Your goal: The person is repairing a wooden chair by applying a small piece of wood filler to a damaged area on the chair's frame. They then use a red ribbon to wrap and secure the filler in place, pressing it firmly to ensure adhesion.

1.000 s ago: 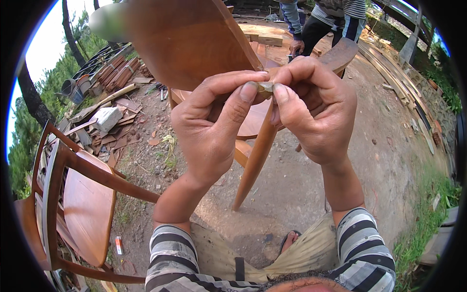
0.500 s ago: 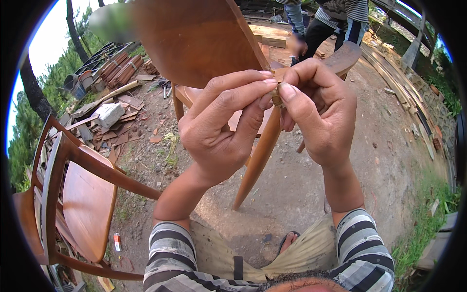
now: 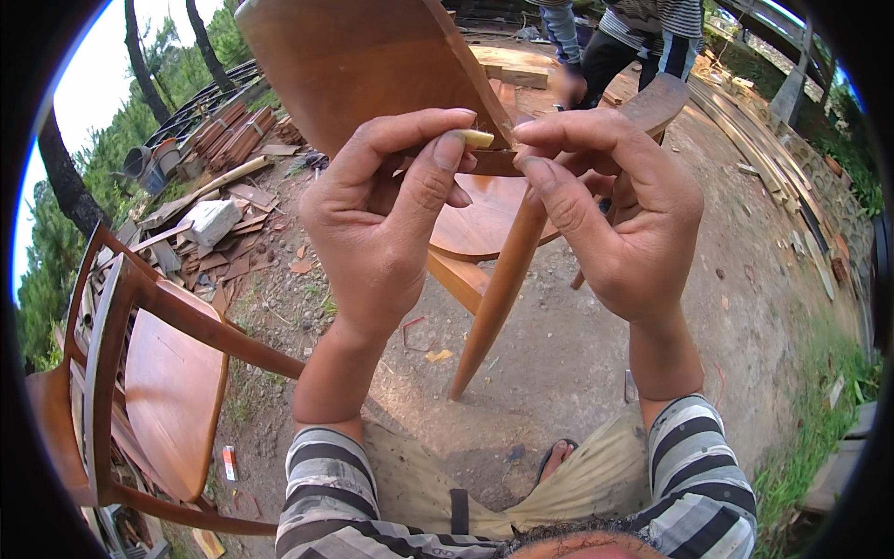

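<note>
Pale-yellow and slender, a small piece of unidentified material [image 3: 479, 138] is clamped between the thumb and index fingertip of the left hand [image 3: 377, 210], its free end directed toward the right hand [image 3: 633, 210]. The right hand is raised with thumb and index fingertip close together; whether anything lies between them cannot be told. The two hands are apart, a narrow gap separating their fingertips.

Step in hand, as judged: fingertip handling of the small piece in front of a brown varnished wooden chair [image 3: 480, 221]. The next move appears to call for a light, steady left pinch and for the right fingertips to be aligned with the free end before any contact. Caution: a piece this small could be dropped easily.

Obstructions: the hands cover part of the chair, including the top of its tapered round wooden leg [image 3: 494, 312]. Its broad, curved wooden backrest [image 3: 363, 70] rises just behind the left hand. A second brown wooden chair [image 3: 172, 391] lies tilted at the left, one leg extending toward the left forearm.

Surroundings: a white rough-faced block [image 3: 212, 221] rests among scrap wood at the left; long wooden planks [image 3: 752, 149] lie along the right. A co-worker in dark trousers [image 3: 610, 65] stands beyond the chair.
</note>
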`<state>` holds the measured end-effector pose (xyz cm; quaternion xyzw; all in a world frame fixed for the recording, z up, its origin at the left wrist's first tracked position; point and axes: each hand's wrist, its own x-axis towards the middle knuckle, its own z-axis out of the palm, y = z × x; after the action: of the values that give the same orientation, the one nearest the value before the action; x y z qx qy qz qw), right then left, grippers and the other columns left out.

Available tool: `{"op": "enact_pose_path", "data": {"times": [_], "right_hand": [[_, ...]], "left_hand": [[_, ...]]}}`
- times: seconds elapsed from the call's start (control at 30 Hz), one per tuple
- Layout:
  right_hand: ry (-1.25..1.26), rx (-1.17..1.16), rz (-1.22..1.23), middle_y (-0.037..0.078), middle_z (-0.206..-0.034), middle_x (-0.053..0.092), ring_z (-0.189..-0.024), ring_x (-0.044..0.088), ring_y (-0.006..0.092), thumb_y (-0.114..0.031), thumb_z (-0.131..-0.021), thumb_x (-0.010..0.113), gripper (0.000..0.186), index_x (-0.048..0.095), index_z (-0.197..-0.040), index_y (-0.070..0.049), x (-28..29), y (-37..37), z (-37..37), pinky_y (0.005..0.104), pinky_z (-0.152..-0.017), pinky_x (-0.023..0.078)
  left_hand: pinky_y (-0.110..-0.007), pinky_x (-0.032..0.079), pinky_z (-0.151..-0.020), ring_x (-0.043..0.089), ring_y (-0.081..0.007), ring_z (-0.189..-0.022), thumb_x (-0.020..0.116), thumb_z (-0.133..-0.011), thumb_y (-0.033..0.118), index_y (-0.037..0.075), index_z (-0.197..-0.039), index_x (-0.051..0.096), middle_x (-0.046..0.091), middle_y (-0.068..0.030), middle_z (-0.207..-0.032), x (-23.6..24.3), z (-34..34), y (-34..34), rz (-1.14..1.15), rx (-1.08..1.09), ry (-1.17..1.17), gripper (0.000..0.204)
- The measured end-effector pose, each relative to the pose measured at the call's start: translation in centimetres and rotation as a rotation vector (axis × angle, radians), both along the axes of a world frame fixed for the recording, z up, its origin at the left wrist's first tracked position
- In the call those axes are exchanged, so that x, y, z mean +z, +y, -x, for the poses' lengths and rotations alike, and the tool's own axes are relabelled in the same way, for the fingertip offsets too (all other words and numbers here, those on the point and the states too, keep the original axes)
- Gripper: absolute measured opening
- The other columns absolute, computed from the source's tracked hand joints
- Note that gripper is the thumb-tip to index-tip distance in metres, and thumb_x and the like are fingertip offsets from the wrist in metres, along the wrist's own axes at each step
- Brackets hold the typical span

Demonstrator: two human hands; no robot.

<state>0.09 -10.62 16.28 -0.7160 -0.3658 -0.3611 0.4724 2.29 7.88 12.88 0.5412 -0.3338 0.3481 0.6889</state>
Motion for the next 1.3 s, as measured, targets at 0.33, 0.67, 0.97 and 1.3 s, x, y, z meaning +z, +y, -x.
{"op": "enact_pose_path", "data": {"times": [0.33, 0.67, 0.97, 1.3], "right_hand": [[-0.239, -0.137, 0.149, 0.006, -0.094, 0.075, -0.076, 0.069, 0.0084, 0.000, -0.089, 0.076, 0.012, 0.075, -0.101, -0.002, -0.2, 0.1, 0.0, 0.0198, -0.061, 0.052], [-0.277, -0.173, 0.143, 0.006, -0.091, 0.074, -0.074, 0.068, 0.0076, 0.002, -0.089, 0.074, 0.011, 0.074, -0.100, -0.001, -0.4, 0.2, 0.0, 0.0188, -0.060, 0.052], [-0.185, -0.176, -0.071, 0.004, -0.083, 0.073, -0.069, 0.072, 0.0099, 0.001, -0.082, 0.076, 0.014, 0.074, -0.095, -0.003, -0.6, -0.6, -0.7, 0.0208, -0.056, 0.053], [-0.215, -0.162, 0.078, 0.007, -0.082, 0.074, -0.067, 0.072, 0.0133, 0.000, -0.081, 0.077, 0.012, 0.076, -0.093, -0.002, -0.1, -0.2, -0.1, 0.0241, -0.056, 0.054]], "left_hand": [[-0.022, 0.060, -0.071, 0.070, -0.0113, -0.091, 0.069, -0.096, -0.005, -0.006, -0.121, 0.064, 0.070, -0.0109, -0.106, 0.0, 1.0, -0.9, -0.110, 0.052, -0.151, 0.026], [-0.024, 0.059, -0.081, 0.070, -0.0135, -0.098, 0.069, -0.093, -0.010, -0.005, -0.122, 0.057, 0.068, -0.0112, -0.109, -0.5, 0.8, -1.2, -0.193, 0.187, -0.228, 0.031], [-0.024, 0.060, -0.080, 0.071, -0.0131, -0.098, 0.071, -0.090, -0.009, -0.003, -0.118, 0.057, 0.067, -0.0097, -0.110, -0.9, 0.9, -1.4, -0.048, 0.097, -0.161, 0.032], [-0.024, 0.061, -0.082, 0.071, -0.0146, -0.099, 0.069, -0.095, -0.007, -0.003, -0.122, 0.054, 0.071, -0.0144, -0.109, -1.1, 0.4, -1.6, -0.122, 0.130, -0.230, 0.031]]}}
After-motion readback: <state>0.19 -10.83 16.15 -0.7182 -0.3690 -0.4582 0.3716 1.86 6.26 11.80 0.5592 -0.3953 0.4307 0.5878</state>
